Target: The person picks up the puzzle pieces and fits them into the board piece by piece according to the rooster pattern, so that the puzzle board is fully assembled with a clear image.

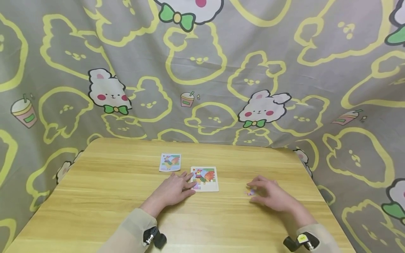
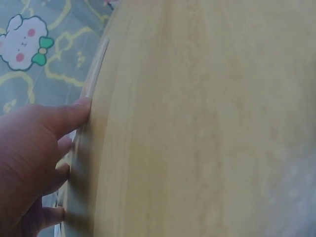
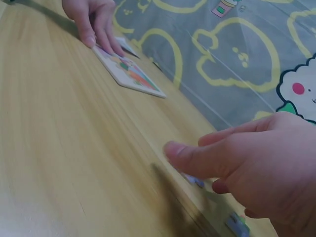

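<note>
A square jigsaw puzzle board [image 1: 207,175] with a rooster picture lies mid-table, its lower right part plain white. My left hand [image 1: 175,189] rests beside and over its left edge, fingers spread and fairly straight; in the left wrist view the thumb [image 2: 74,116] lies along the board's rim. Off to the right, my right hand [image 1: 272,194] is over the table, thumb and fingers apart. Small colourful puzzle pieces [image 1: 250,192] show by its fingertips. In the right wrist view one piece [image 3: 195,180] is partly hidden by the thumb, another piece [image 3: 238,224] lies below the hand.
A paper card [image 1: 170,162] with the same rooster picture lies behind the board, to the left. The wooden table [image 1: 104,175] meets a patterned curtain [image 1: 202,88] at the back and sides.
</note>
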